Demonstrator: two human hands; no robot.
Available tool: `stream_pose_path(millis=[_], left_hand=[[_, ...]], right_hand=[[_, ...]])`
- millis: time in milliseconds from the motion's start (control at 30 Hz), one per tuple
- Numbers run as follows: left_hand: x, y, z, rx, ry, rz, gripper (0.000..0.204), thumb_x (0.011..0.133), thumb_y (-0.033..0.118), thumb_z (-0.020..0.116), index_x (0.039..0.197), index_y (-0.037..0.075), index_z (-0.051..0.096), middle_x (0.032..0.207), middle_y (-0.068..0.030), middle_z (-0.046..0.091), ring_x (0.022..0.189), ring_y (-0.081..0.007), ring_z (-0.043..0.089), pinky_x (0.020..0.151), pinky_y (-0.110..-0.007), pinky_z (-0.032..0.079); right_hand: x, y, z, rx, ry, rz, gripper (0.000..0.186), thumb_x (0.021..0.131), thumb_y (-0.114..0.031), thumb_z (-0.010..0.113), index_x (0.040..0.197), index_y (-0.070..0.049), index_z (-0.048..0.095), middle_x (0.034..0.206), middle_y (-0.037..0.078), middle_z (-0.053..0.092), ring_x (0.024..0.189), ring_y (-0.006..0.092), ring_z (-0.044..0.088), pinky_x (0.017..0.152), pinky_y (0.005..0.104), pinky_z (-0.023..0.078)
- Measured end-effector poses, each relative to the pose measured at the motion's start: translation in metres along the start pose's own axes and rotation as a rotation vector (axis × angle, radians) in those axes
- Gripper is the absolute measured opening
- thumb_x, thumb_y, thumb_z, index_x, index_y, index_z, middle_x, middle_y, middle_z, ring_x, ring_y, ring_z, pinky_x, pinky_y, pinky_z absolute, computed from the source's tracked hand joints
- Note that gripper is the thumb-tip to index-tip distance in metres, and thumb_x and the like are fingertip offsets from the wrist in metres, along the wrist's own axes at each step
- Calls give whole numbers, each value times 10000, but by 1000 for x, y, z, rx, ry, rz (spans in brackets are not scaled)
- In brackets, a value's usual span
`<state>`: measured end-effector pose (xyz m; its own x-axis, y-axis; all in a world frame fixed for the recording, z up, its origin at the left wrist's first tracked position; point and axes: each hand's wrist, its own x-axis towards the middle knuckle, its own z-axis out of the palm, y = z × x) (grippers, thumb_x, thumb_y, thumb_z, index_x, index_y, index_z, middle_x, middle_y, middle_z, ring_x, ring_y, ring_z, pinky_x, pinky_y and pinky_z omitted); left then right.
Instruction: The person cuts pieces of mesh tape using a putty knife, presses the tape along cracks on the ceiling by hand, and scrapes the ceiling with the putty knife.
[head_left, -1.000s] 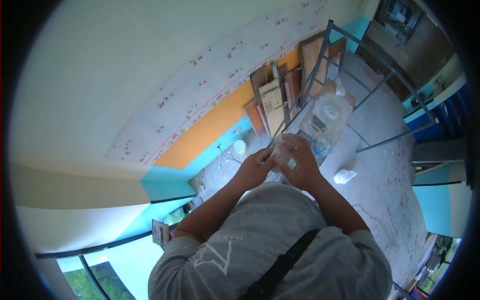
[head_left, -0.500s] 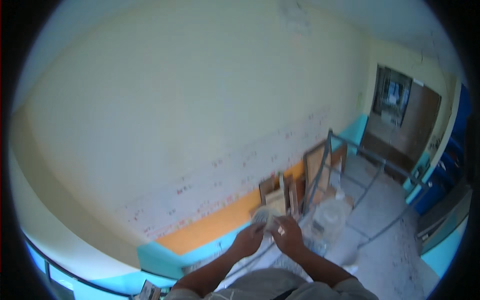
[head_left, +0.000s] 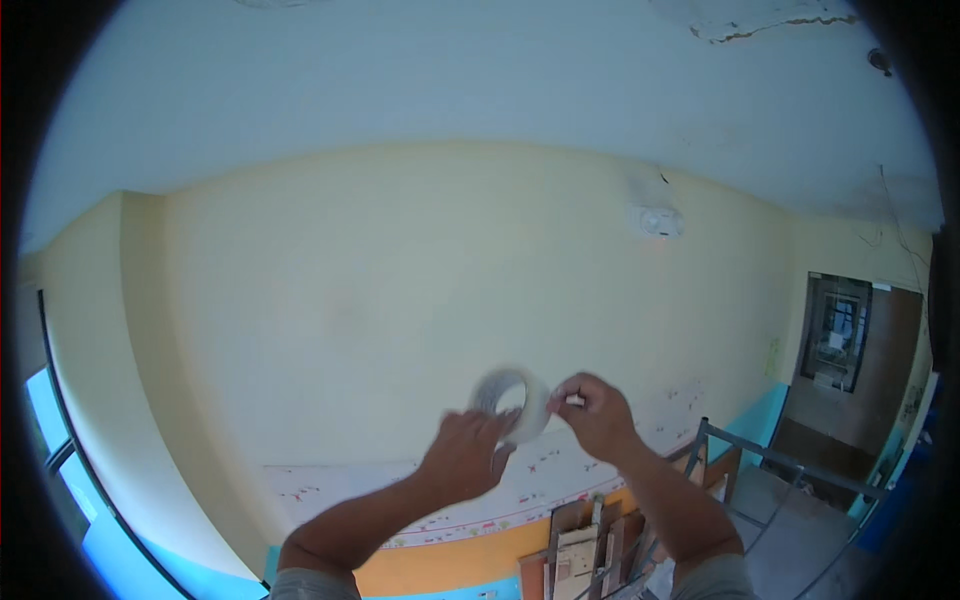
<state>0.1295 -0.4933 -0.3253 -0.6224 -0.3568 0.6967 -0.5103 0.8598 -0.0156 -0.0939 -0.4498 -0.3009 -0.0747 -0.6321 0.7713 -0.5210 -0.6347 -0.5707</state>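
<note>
A wide roll of pale, see-through tape (head_left: 533,410) is held up in front of the cream wall (head_left: 400,270). My left hand (head_left: 468,452) grips it from the left, with fingers reaching into the ring's hole and the thumb below. At the roll's right edge, my right hand (head_left: 597,415) has thumb and fingertips pinched together. They touch the tape there, though a loose end is too fine to make out. The roll is slightly blurred.
Wooden boards and frames (head_left: 585,550) lean at the wall's foot, beside a grey metal frame (head_left: 760,450). A white fixture (head_left: 658,221) sits high on the wall. A doorway (head_left: 850,370) stands at right, a window (head_left: 62,450) at left. The ceiling (head_left: 450,80) has cracked patches.
My view has tilted up, bringing the ceiling in. Both hands have risen with the roll of tape, and the right hand has shifted to the roll's right edge.
</note>
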Motion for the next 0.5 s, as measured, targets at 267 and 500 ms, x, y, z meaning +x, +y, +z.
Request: stream_pose_path(millis=[267, 500], left_hand=[[91, -1, -132, 749, 192, 394, 494, 803, 364, 748, 1215, 130, 609, 1080, -47, 650, 1231, -244, 514, 1140, -684, 166], [140, 33, -256, 1069, 381, 139, 530, 776, 400, 777, 1204, 134, 614, 1136, -12, 651, 1212, -225, 532, 1156, -577, 250]], right_hand=[[131, -81, -55, 480, 40, -301, 89, 905, -62, 633, 975, -7, 619, 920, 53, 663, 863, 134, 636, 825, 299, 538], [221, -127, -146, 388, 374, -451, 137, 923, -87, 633, 1034, -9, 621, 977, 47, 637, 893, 137, 614, 860, 338, 554]])
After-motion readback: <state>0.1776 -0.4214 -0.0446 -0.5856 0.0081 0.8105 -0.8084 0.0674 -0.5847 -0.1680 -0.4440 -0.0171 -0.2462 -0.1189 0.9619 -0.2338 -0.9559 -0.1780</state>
